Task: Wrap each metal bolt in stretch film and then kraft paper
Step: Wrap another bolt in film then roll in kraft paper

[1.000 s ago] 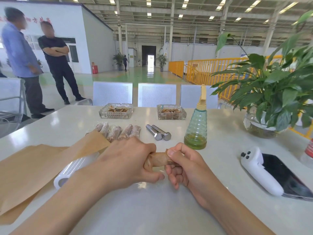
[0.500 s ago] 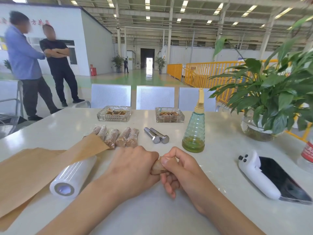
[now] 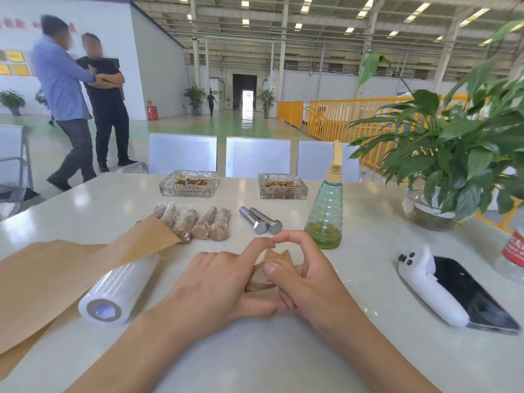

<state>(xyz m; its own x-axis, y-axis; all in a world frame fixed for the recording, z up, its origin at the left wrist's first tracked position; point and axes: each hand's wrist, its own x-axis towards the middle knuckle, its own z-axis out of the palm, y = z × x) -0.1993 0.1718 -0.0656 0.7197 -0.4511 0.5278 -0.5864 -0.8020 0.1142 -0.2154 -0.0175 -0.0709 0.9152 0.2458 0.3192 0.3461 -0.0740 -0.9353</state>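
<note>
At table centre, the left hand (image 3: 224,282) and right hand (image 3: 306,282) together grasp a kraft-wrapped bolt (image 3: 272,268), index fingertips meeting over its crumpled paper end. At 11 o'clock lie five wrapped bolts (image 3: 195,224); at 12 o'clock, two bare steel bolts (image 3: 261,219). The stretch film roll (image 3: 119,290) rests on kraft paper sheets (image 3: 48,276) at 9 o'clock.

Red characters run along the white wall (image 3: 17,24) at the upper left, too blurred to read. White marks on the bottle's red label (image 3: 514,248) at the right edge: also illegible.
</note>
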